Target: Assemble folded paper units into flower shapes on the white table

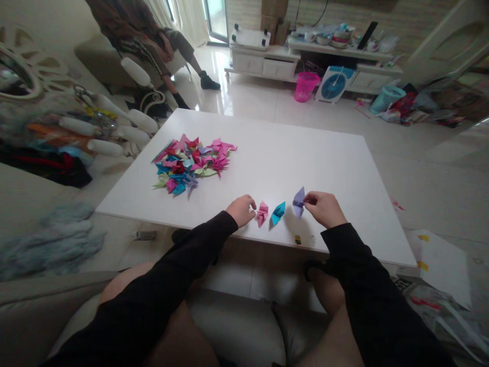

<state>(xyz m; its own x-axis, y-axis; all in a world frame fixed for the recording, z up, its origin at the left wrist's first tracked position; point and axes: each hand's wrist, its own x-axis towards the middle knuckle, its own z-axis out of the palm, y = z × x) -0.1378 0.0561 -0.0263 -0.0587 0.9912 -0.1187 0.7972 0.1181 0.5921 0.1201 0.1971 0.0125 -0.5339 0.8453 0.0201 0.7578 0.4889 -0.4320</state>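
My right hand [323,208] pinches a purple paper crane [299,203] between thumb and fingertips, over the front part of the white table [305,158]. A blue paper crane [278,214] lies on the tabletop just left of it. Farther left is a pink paper crane [262,214]. Beside that pink crane rests my left hand [242,210], its fingers curved and apart with nothing between them. A heap of folded paper cranes [191,162] in pink, red, blue, green and purple covers the table's left part.
A small yellow and dark figure [297,239] is at the table's front edge. A seated person [153,51] is beyond the far left corner. White lamp arms [132,133] stand close to the left edge. A pink basket [306,86] and a blue fan [333,86] stand across the floor.
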